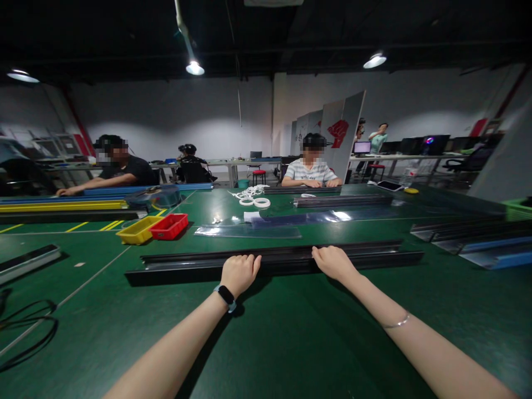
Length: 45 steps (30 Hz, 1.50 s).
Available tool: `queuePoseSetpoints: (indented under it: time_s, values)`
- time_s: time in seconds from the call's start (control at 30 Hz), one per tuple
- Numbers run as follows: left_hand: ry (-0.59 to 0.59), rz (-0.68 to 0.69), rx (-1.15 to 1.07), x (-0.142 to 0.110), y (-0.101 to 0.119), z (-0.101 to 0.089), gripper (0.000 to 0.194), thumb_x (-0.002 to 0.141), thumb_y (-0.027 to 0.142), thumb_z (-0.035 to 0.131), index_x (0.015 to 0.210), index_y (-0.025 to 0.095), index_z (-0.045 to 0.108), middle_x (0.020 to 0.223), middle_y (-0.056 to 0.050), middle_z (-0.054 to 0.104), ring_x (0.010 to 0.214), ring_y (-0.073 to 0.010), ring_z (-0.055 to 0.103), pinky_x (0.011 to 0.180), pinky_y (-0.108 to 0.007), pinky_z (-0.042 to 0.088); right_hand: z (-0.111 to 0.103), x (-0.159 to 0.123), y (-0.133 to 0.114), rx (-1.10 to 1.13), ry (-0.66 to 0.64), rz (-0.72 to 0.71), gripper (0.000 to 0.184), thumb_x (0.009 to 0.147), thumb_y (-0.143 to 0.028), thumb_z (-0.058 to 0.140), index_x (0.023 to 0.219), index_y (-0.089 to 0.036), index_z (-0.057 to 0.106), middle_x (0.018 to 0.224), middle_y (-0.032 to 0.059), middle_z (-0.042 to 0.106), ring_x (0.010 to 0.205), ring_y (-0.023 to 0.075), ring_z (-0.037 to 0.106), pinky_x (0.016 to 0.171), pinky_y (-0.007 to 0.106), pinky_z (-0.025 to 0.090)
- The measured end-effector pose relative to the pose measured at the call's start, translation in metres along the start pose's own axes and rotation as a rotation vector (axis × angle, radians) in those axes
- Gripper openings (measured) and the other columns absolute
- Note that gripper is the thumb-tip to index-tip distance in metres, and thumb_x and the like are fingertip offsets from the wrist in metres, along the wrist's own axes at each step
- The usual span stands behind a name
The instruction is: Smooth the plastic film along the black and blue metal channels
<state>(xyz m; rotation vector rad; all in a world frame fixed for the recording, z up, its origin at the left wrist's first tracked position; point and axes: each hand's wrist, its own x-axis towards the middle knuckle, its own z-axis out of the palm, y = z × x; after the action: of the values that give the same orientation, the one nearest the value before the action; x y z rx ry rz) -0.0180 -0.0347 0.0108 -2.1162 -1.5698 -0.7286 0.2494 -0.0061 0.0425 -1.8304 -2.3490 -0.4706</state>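
A long black channel profile [178, 272], open along its top, lies crosswise on the green table in front of me. My left hand [240, 272], with a watch on its wrist, is closed over the near wall of the profile left of its middle. Farther right, my right hand [334, 262] grips the same profile, its fingers curled over into the channel. The fingertips of both hands are partly hidden. Just beyond the profile lie a clear plastic strip [249, 231] and a longer dark film strip [316, 217].
A yellow bin [139, 231] and a red bin [169, 226] stand at left beyond the profile. More profiles [477, 244] lie at right. White rings [254, 202] lie farther back. Black cables [33, 327] are at near left. Co-workers sit across the table [316, 343].
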Motion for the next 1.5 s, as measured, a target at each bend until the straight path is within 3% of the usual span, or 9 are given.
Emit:
queuePoseSetpoints:
  time_s: [0.27,0.67,0.83,1.13,1.5]
  values:
    - [0.006,0.006,-0.005,0.001,0.001,-0.003,0.042,0.083,0.039,0.024,0.063,0.015,0.052,0.057,-0.005,0.053,0.056,-0.0114,0.046,0.055,-0.024,0.024,0.006,-0.001,-0.004,0.042,0.01,0.055,0.059,0.084,-0.038,0.013,0.063,-0.011,0.061,0.063,0.0108,0.058,0.061,0.0156,0.055,0.062,0.025,0.036]
    - [0.057,0.016,0.027,0.002,0.003,-0.01,0.033,0.083,0.036,0.028,0.071,0.015,0.051,0.061,-0.004,0.053,0.062,-0.0118,0.048,0.061,-0.026,0.027,0.022,0.004,0.002,-0.01,0.15,0.039,0.058,0.084,-0.035,0.015,0.059,-0.01,0.061,0.057,0.0115,0.057,0.058,0.0175,0.055,0.056,0.026,0.034]
    - [0.051,0.013,0.035,0.001,0.002,-0.01,0.034,0.083,0.036,0.027,0.071,0.016,0.051,0.062,-0.004,0.052,0.063,-0.0124,0.047,0.063,-0.026,0.027,0.025,0.005,0.014,-0.041,0.139,0.02,0.054,0.084,-0.033,0.016,0.066,-0.011,0.062,0.058,0.0104,0.058,0.058,0.0177,0.055,0.055,0.026,0.034]
    - [0.057,-0.002,0.032,0.001,0.001,-0.01,0.034,0.083,0.036,0.027,0.07,0.015,0.051,0.06,-0.004,0.053,0.063,-0.0129,0.048,0.062,-0.026,0.028,0.031,0.001,0.05,-0.046,0.119,0.124,0.057,0.084,-0.035,0.015,0.062,-0.009,0.061,0.06,0.013,0.058,0.06,0.019,0.055,0.057,0.028,0.035]
    - [0.031,0.0,0.006,0.0,0.0,-0.004,0.041,0.082,0.038,0.027,0.061,0.014,0.052,0.055,-0.005,0.053,0.054,-0.0119,0.048,0.055,-0.024,0.027,0.033,-0.001,0.053,-0.064,0.1,0.115,0.056,0.084,-0.034,0.015,0.066,-0.009,0.062,0.06,0.0125,0.057,0.06,0.018,0.055,0.057,0.027,0.035]
